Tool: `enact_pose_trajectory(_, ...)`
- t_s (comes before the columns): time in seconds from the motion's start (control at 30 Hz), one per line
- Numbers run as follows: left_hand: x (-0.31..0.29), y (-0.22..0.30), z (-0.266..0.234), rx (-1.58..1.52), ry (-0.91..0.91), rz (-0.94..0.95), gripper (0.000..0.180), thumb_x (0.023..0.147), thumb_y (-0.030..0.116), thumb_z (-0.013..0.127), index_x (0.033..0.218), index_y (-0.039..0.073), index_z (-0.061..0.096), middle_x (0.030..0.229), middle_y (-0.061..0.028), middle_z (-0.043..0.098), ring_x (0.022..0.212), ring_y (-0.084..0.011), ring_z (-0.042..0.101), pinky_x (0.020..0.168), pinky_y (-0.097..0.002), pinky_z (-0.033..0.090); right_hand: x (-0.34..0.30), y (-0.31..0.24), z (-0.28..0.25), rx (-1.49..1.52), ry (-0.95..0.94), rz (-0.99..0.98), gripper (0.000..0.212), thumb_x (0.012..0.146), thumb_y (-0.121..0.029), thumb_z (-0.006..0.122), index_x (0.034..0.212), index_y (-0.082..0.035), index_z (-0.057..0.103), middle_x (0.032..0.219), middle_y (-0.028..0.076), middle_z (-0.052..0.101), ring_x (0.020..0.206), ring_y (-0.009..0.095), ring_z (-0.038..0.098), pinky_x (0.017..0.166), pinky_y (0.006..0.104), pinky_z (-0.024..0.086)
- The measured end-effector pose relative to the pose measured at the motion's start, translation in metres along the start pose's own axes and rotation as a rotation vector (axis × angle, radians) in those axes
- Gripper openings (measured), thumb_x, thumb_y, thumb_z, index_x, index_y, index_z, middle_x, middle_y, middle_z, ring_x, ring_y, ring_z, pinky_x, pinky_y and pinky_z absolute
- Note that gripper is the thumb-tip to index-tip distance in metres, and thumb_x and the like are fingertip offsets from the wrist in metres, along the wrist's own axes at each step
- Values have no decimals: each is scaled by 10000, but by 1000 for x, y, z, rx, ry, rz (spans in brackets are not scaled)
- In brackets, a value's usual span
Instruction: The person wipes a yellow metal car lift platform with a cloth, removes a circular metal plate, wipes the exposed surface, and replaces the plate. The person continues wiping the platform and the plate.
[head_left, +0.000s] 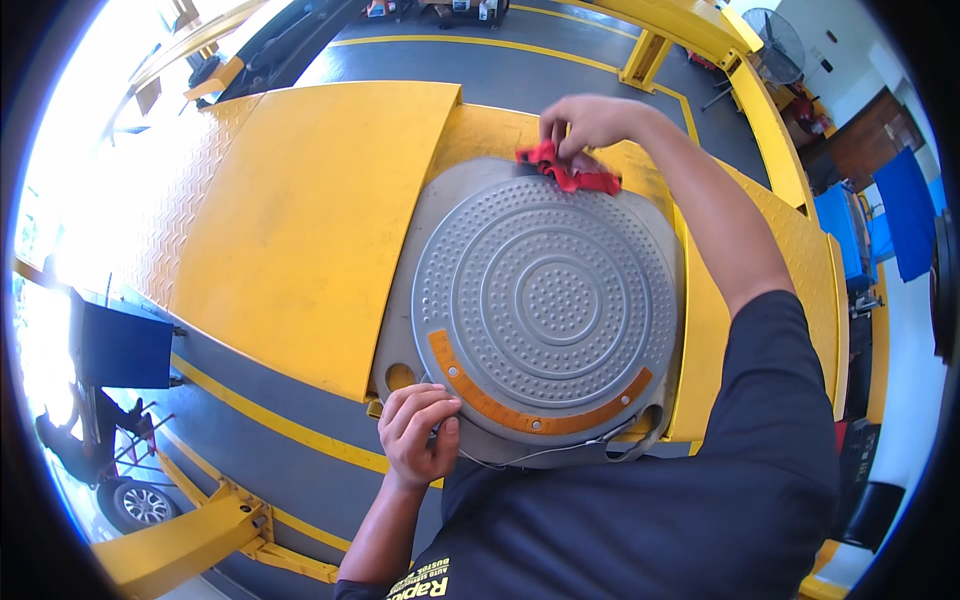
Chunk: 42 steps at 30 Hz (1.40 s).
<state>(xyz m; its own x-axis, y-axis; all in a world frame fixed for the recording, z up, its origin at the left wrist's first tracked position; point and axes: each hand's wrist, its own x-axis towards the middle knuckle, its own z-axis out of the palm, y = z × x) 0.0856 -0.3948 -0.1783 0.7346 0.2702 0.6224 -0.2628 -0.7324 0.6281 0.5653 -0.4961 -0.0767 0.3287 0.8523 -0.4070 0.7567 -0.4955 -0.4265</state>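
A grey round turntable plate (pixel 560 290) with raised dots and an orange curved scale (pixel 537 424) sits on the yellow ramp. At its far edge my right hand (pixel 590 122) pinches a crumpled red rag (pixel 580 178), slightly smeared by motion, against or just above the rim. My left hand (pixel 418 428) rests by the near left corner of the plate's base, fingers curled in. A thin cable (pixel 565 450) runs along the base's near edge close to that hand. What the left fingers hold, if anything, is hidden.
The flat yellow ramp (pixel 310 230) extends left, and a yellow lift post (pixel 645 60) stands beyond. A blue box-like cabinet (pixel 120 340) and a car wheel (pixel 145 505) are at the left. A fan (pixel 775 45) and blue equipment (pixel 845 235) stand at the right.
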Motion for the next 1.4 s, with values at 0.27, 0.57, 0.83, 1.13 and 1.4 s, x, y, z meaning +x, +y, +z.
enact_pose_trajectory(0.27,-2,0,1,10,12,-3,146,832,19,671,974,28,704,918,-115,745,907,-326,717,833,-423,572,19,11,4,-405,779,46,273,898,-110,660,1167,-78,696,1234,170,714,1141,367,680,981,463,540)
enact_pose_trajectory(0.57,8,-1,8,15,-17,9,135,843,9,654,968,23,704,942,-133,735,935,-336,709,861,-433,562,34,54,37,-587,998,112,310,882,-113,718,1188,-72,690,1174,160,693,1134,319,691,994,394,549)
enact_pose_trajectory(0.83,-1,14,4,72,8,-55,117,905,28,610,984,13,696,945,-137,722,967,-320,692,903,-431,536,54,-13,32,-338,468,50,254,968,-149,618,1198,-93,708,1238,146,699,1166,320,693,942,439,572)
enact_pose_trajectory(1.13,-5,11,4,36,53,-46,119,868,-29,634,963,-8,704,931,-148,720,950,-347,697,878,-431,552,-1,-88,33,-207,508,-314,319,922,-212,654,1198,-62,708,1102,199,734,1077,374,700,934,466,554)
enact_pose_trajectory(1.4,-10,3,-5,-489,132,-204,187,1026,86,534,1112,-31,652,1065,-140,706,1095,-232,641,1010,-371,488,-63,-117,171,-278,539,-164,418,1050,-343,555,1418,-148,521,1489,161,494,1482,345,407,1242,541,292)
